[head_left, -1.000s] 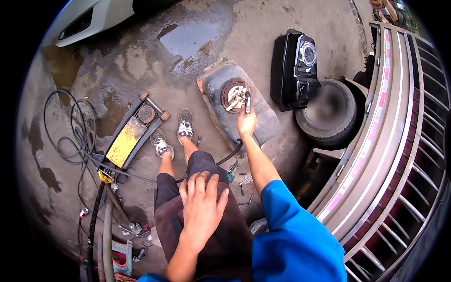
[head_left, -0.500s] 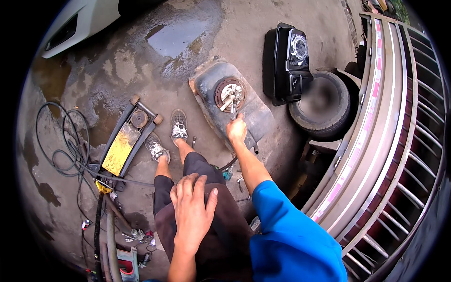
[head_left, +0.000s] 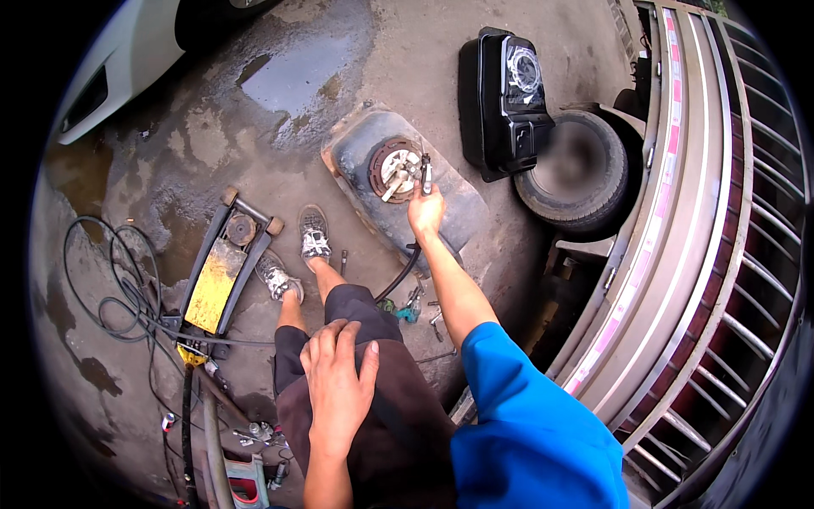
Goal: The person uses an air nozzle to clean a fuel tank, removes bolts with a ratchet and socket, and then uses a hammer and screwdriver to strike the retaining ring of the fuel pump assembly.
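I see the right hand (head_left: 426, 212) clenched on a slim dark tool (head_left: 426, 172), its tip standing at the round opening (head_left: 395, 168) of the grey fuel tank (head_left: 381, 182) lying flat on the wet concrete floor (head_left: 280, 127); inside that rusty ring sits a pale pump fitting (what lies deeper I cannot tell); the left hand (head_left: 339, 386) rests released, fingers spread, on the thigh; a black tank (head_left: 502, 97) stands beside a tyre (head_left: 577, 170); a yellow jack (head_left: 219, 271) lies by the shoes.

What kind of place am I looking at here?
Probably an outdoor car repair yard: a yellow floor jack on wet concrete ground, a removed grey metal fuel tank under the right hand, and a loose black tyre.
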The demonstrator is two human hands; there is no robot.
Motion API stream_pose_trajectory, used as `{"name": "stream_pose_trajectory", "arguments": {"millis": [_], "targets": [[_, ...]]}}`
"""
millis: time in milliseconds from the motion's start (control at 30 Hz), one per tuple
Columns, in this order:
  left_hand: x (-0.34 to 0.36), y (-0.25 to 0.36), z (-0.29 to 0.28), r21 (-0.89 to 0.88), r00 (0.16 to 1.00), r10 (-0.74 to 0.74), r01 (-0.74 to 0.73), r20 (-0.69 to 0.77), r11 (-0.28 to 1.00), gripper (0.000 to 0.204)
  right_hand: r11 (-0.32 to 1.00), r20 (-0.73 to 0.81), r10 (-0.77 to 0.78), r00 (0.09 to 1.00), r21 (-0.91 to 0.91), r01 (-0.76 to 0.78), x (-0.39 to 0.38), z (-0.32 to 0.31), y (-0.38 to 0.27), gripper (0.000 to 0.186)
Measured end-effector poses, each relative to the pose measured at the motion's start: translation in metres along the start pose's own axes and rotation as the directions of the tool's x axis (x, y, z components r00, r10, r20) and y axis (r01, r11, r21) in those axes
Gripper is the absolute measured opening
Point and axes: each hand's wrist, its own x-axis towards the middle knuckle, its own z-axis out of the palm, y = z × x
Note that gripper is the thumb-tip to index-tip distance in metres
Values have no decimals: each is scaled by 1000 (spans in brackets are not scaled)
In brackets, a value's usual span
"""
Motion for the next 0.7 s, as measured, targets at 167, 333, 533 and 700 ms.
{"name": "stream_pose_trajectory", "arguments": {"millis": [167,333,533,700], "targets": [[10,21,1,21,1000,16,-16,5,1000,33,991,18,127,992,-44,-127,-36,-20,79,32],[17,40,14,68,997,52,-56,53,996,33,974,-77,203,976,123,-193,8,-28,53,36],[23,69,14,99,994,103,-107,47,989,33,965,-61,227,972,145,-217,-19,-27,104,33],[23,81,19,119,992,122,-125,31,985,35,967,18,215,976,133,-216,13,-33,40,47]]}}
